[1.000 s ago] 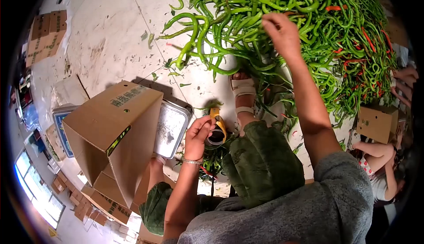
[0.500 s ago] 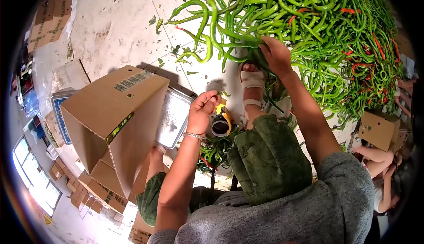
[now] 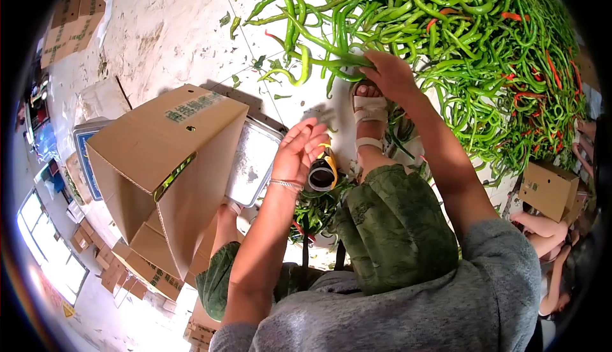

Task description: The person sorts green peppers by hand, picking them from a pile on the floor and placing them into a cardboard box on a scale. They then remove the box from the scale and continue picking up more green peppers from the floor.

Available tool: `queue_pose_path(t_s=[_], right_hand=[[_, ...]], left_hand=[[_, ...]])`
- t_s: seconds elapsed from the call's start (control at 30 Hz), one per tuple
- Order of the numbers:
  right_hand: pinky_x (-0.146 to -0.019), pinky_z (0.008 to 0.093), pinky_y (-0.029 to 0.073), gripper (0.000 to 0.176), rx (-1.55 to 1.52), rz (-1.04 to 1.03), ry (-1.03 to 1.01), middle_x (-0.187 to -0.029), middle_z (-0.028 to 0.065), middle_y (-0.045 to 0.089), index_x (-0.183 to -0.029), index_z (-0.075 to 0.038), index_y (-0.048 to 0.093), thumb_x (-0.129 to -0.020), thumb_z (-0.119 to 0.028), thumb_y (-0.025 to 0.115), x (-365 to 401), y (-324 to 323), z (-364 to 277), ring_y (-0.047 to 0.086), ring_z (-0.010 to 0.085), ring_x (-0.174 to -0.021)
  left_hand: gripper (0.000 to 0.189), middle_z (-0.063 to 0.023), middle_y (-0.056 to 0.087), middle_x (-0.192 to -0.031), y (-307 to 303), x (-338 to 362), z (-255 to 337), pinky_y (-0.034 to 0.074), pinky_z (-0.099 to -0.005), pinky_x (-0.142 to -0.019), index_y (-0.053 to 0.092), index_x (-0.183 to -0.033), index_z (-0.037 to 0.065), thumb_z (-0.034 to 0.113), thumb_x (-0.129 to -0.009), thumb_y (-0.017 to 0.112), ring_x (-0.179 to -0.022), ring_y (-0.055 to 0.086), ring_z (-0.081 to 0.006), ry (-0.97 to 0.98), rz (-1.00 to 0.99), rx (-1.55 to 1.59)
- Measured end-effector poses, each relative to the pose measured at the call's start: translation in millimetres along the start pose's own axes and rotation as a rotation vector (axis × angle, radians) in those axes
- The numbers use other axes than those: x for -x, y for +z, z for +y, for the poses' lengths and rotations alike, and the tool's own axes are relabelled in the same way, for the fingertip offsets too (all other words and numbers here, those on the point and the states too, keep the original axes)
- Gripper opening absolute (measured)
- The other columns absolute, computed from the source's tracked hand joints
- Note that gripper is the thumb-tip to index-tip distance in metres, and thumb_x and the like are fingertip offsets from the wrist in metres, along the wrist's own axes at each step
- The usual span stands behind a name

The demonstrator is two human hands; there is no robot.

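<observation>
Green peppers (image 3: pixel 174 176) inside carton (image 3: pixel 143 138); right fingers (image 3: pixel 377 63) pinch pepper (image 3: pixel 331 49); left fingers (image 3: pixel 301 133) loosely parted

Before you, the long curved green peppers (image 3: pixel 459 58) look smooth and glossy. The open brown cardboard box (image 3: pixel 167 129) is matt, the rectangular silvery metal tray (image 3: pixel 250 164) scuffed but shiny. Your heathered grey shirt (image 3: pixel 408 310) and rumpled green patterned trousers (image 3: pixel 398 231) are matt cloth; the pale floor (image 3: pixel 169 17) looks smooth, smudged.
</observation>
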State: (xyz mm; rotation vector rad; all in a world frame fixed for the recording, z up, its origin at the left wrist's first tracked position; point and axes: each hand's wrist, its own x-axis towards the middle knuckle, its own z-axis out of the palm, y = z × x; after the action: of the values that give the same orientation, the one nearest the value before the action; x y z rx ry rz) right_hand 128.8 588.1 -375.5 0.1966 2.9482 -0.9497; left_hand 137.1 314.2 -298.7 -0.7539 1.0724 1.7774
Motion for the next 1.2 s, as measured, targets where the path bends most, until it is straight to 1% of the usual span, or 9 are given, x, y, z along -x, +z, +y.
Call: queue_pose_path(t_s=[0.1, 0.23, 0.37, 0.53, 0.67, 0.77, 0.93, 1.03, 1.2], right_hand=[[-0.051, 0.0303, 0.043, 0.023, -0.591, -0.356, 0.422, -0.063, 0.0042, 0.057, -0.098, -0.006, 0.059, -0.085, -0.025, 0.056, 15.9, -57.2, -33.8, 0.053, 0.0152, -0.052], [-0.042, 0.0207, 0.037, 0.025, -1.222, -0.524, 0.744, -0.065, 0.0055, 0.059, -0.093, -0.003, 0.058, -0.088, -0.027, 0.053, 42.8, -64.9, -31.8, 0.050, 0.0074, -0.049], [-0.042, 0.0228, 0.040, 0.022, -1.148, -0.705, 0.759, -0.061, 0.0056, 0.059, -0.095, -0.002, 0.056, -0.089, -0.023, 0.051, 75.5, -65.2, -23.1, 0.051, 0.0104, -0.044], [-0.059, 0.0247, 0.045, 0.030, -1.087, -0.747, 0.541, -0.078, 0.0067, 0.062, -0.111, 0.001, 0.055, -0.088, -0.018, 0.053, 104.0, -78.3, -19.7, 0.057, 0.0117, -0.067], [-0.073, 0.0287, 0.043, 0.033, -0.871, -0.442, 0.478, -0.094, 0.0048, 0.061, -0.116, -0.003, 0.054, -0.088, -0.021, 0.054, 100.8, -73.0, -16.4, 0.052, 0.0119, -0.083], [-0.077, 0.0332, 0.044, 0.037, -0.624, -0.683, 0.301, -0.100, 0.0094, 0.061, -0.118, -0.004, 0.053, -0.089, -0.027, 0.054, 69.9, -75.2, -33.4, 0.056, 0.0168, -0.087], [-0.079, 0.0353, 0.046, 0.029, -0.475, -0.649, -0.220, -0.096, 0.0106, 0.063, -0.103, -0.007, 0.059, -0.088, -0.030, 0.052, -4.8, -31.7, -19.8, 0.061, 0.0237, -0.088], [-0.067, 0.0360, 0.049, 0.022, 0.276, -0.069, -0.135, -0.079, 0.0108, 0.061, -0.074, -0.009, 0.062, -0.082, -0.028, 0.056, -58.2, 26.6, -2.7, 0.060, 0.0307, -0.076], [-0.062, 0.0397, 0.050, 0.027, 0.193, -0.068, 0.415, -0.082, 0.0136, 0.062, -0.072, -0.006, 0.060, -0.076, -0.032, 0.060, -85.5, 65.9, -16.8, 0.062, 0.0320, -0.074]], left_hand=[[0.034, -0.0175, 0.058, -0.113, 5.1, -15.2, 5.6, 0.048, -0.0336, -0.086, 0.048, -0.120, 0.000, 0.018, -0.092, 0.050, -0.103, 0.058, -0.0254, 0.071, -0.118, 0.129], [0.045, -0.0163, 0.051, -0.124, 25.3, -37.1, 6.2, 0.044, -0.0358, -0.092, 0.042, -0.127, 0.000, 0.027, -0.092, 0.049, -0.110, 0.054, -0.0262, -0.016, -0.083, -0.003], [0.045, -0.0110, 0.054, -0.121, 45.1, -48.5, 0.7, 0.037, -0.0389, -0.097, 0.043, -0.127, 0.005, 0.033, -0.093, 0.047, -0.111, 0.052, -0.0262, -0.037, -0.175, 0.306], [0.038, -0.0035, 0.060, -0.072, 62.2, -61.3, -34.1, 0.050, -0.0396, -0.074, 0.048, -0.124, 0.007, 0.027, -0.092, 0.049, -0.087, 0.061, -0.0238, -0.127, -0.533, 0.424], [0.041, -0.0092, 0.061, -0.098, 84.0, -64.7, -51.5, 0.044, -0.0461, -0.088, 0.040, -0.131, 0.008, 0.023, -0.093, 0.048, -0.100, 0.056, -0.0252, -0.009, -0.426, 0.350], [0.040, -0.0101, 0.055, -0.115, 97.0, -50.8, -41.6, 0.041, -0.0439, -0.092, 0.039, -0.130, 0.010, 0.024, -0.093, 0.047, -0.115, 0.047, -0.0271, 0.076, -0.363, 0.371], [0.025, -0.0095, 0.061, -0.083, 59.7, -54.3, -5.9, 0.042, -0.0444, -0.089, 0.050, -0.105, 0.007, 0.029, -0.091, 0.051, -0.093, 0.059, -0.0270, 0.277, -0.358, 0.247], [0.023, -0.0047, 0.052, -0.065, 40.6, -49.3, 28.8, 0.045, -0.0412, -0.079, 0.052, -0.103, 0.006, 0.023, -0.089, 0.056, -0.072, 0.057, -0.0215, 0.466, -0.278, 0.103], [0.033, -0.0094, 0.060, -0.092, 29.9, -39.8, 62.6, 0.049, -0.0295, -0.067, 0.052, -0.112, 0.002, 0.013, -0.083, 0.062, -0.071, 0.057, -0.0165, 0.506, -0.106, -0.072]])
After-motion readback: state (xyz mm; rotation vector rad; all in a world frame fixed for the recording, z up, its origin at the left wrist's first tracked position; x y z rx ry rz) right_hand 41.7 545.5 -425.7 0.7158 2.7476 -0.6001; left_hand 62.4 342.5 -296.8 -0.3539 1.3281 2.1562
